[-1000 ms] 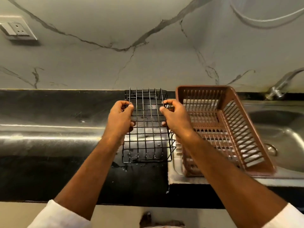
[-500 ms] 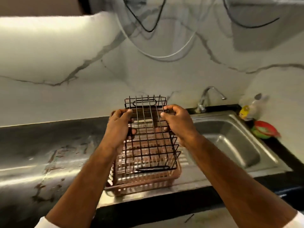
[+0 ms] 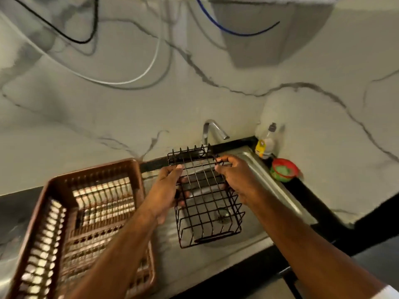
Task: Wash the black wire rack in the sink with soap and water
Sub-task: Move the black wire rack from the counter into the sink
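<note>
Black wire rack (image 3: 206, 197) hangs over the steel sink (image 3: 254, 167), the left hand (image 3: 165, 190) and right hand (image 3: 235, 180) each curled round its side wires; the brown plastic basket (image 3: 71, 223) sits on the drainboard to the left. Carrying to the sink looks nearly done; next it needs lowering under the tap (image 3: 212, 130), with soap from the bottle (image 3: 266, 141) behind. Half a second ago the rack was above the basket; now it is over the basin.

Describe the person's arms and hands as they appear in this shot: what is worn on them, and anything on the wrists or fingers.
Both forearms are bare from wrist to near the elbow. The left hand and right hand wear no gloves, and no watch, bracelet or ring shows on either. A white sleeve cuff is visible only at the right arm's upper end, in the bottom right corner. The left arm leaves the picture before any sleeve shows.
</note>
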A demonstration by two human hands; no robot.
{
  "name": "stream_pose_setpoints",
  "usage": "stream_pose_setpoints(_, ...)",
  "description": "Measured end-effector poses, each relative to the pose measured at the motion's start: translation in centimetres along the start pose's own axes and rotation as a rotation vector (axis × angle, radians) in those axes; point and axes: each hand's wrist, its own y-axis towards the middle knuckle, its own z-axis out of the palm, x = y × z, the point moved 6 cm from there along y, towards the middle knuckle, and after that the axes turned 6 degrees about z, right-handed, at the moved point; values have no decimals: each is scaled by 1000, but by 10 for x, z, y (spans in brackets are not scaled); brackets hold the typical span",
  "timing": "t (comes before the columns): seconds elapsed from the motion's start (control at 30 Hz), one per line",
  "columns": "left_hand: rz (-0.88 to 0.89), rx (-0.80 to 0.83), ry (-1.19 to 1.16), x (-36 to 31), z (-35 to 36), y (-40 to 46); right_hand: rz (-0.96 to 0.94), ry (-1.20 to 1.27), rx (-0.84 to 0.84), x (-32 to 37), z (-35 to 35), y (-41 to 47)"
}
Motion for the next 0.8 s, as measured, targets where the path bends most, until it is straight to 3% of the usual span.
stream_pose_setpoints(0.4,-311,59,19,100,90,114,163,-72,41,-111,-58,129)
stream_pose_setpoints(0.63,-473,-67,53,161,109,148,196,-180,142,-170,-58,181)
stream_pose_setpoints(0.8,-549,-165,-47,203,115,161,258,-200,329,-208,-54,207)
